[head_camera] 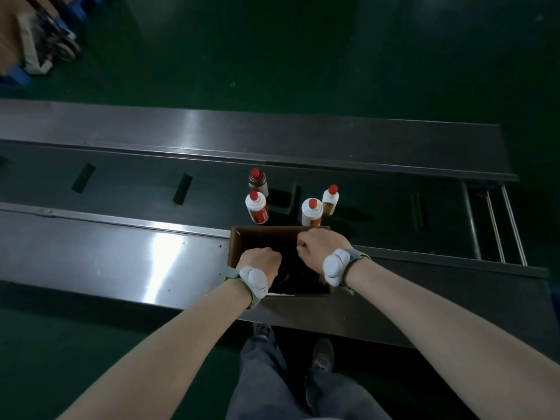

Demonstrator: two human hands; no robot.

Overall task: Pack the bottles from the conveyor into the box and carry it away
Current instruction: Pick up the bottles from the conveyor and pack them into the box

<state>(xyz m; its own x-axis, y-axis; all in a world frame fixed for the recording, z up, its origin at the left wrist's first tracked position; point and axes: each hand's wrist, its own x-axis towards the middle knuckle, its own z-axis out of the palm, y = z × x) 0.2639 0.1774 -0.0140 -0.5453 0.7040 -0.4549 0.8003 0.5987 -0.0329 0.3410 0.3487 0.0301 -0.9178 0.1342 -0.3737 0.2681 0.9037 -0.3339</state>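
An open brown cardboard box (235, 247) stands on the near steel ledge of the conveyor, its inside dark. Both my hands reach down into it with fingers curled. My left hand (260, 263) is over the box's left half. My right hand (321, 248) is near the far right rim. What the fingers hold, if anything, is hidden in the dark. Just beyond the box, several red-capped bottles stand upright on the green belt: a dark bottle (258, 181), a white bottle (257, 209), another white one (311, 213) and a fourth bottle (331, 199).
The green belt (121, 183) runs left to right between two steel side ledges (121, 253). Metal rollers (497, 225) end the line at the right. Cardboard and blue pallets (18, 74) sit at the far left on the green floor. My legs and shoes (322, 354) are below the ledge.
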